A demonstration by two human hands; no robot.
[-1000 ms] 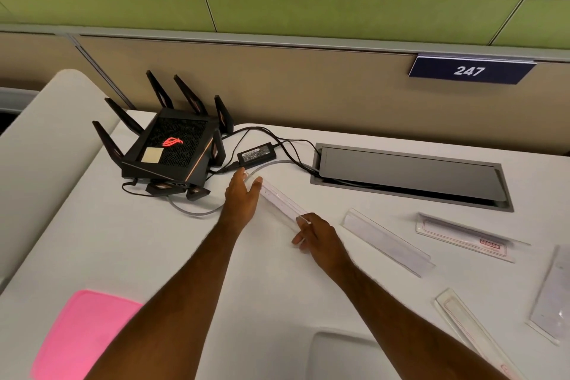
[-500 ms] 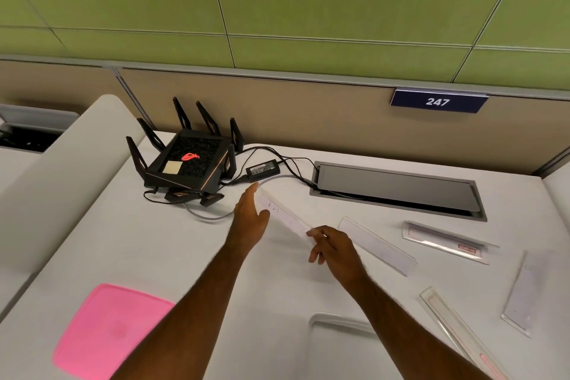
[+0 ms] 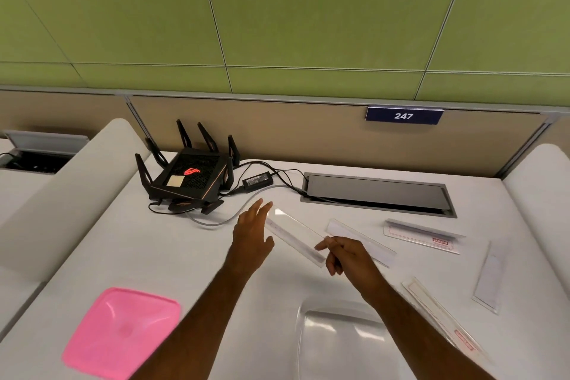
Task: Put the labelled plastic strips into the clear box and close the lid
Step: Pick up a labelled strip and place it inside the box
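Note:
A clear plastic strip (image 3: 294,233) lies slanted across the middle of the white desk (image 3: 172,256). My left hand (image 3: 251,236) has straight fingers against the strip's far end. My right hand (image 3: 347,253) pinches its near end with curled fingers. Several more strips lie to the right: a plain one (image 3: 367,239), one with a red label (image 3: 422,236), a plain one (image 3: 490,276) and a red-labelled one (image 3: 444,321) by my right forearm. The clear box (image 3: 303,321) stands open at the near edge, partly behind that forearm. Its pink lid (image 3: 123,333) lies at near left.
A black router with antennas (image 3: 188,179) sits at the back left, with a power adapter (image 3: 257,179) and cables beside it. A grey cable (image 3: 216,221) loops just beyond my left hand. A metal cable hatch (image 3: 377,194) is set into the desk behind the strips.
Both hands stay on the same strip and have drawn a little nearer to me. The view has tilted, bringing the clear box and pink lid further into sight.

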